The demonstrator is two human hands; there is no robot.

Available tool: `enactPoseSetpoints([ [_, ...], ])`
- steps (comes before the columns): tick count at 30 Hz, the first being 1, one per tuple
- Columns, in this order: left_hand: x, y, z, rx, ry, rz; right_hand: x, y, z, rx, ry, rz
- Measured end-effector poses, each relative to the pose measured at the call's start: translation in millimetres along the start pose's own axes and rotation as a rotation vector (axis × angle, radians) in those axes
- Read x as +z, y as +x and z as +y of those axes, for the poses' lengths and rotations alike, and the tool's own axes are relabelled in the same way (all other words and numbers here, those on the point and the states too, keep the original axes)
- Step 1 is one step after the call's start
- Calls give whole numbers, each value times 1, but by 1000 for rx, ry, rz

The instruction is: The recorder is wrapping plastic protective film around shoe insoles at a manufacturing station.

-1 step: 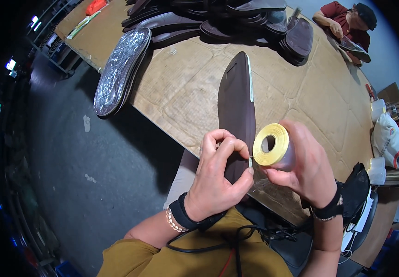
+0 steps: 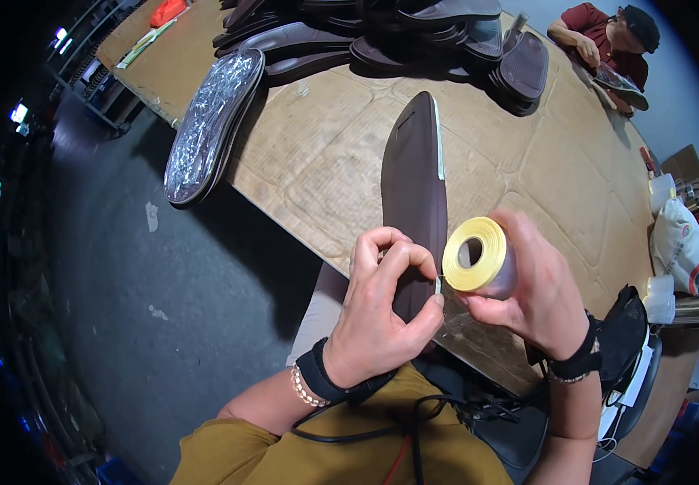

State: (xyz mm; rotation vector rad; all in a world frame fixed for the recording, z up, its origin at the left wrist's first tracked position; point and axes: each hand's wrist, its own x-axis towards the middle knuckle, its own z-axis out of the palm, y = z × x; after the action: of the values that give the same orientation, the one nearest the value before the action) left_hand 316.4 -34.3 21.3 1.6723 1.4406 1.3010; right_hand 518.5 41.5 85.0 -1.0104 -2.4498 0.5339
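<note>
One brown worktable spreads across the view, with a pile of dark shoe soles, too overlapped to count, along its far side. One clear-wrapped bundle of soles overhangs the left edge, and one co-worker handles a sole at upper right. One loose dark-brown sole points away from the wearer at centre, near end behind the fingers; it looks light, bendy and hard to damage, best held by its side edges at the middle. Of the wearer's two hands, the right hand curls around one pale-yellow tape roll, just right of the sole; the roll seems light and firm, smooth-sided, best cupped around its outside. The left hand pinches one short tape end between thumb and forefinger by the sole's edge; it is probably thin, tacky and easily creased.
</note>
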Motion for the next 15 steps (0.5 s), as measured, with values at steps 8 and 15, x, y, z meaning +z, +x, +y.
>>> enactPoseSetpoints([
  [8,-3,-2,-4,21,11,-33,4,12,3,25,7,213],
  [15,-3,-1,-5,24,-20,-39,18,19,-7,-8,-240,371],
])
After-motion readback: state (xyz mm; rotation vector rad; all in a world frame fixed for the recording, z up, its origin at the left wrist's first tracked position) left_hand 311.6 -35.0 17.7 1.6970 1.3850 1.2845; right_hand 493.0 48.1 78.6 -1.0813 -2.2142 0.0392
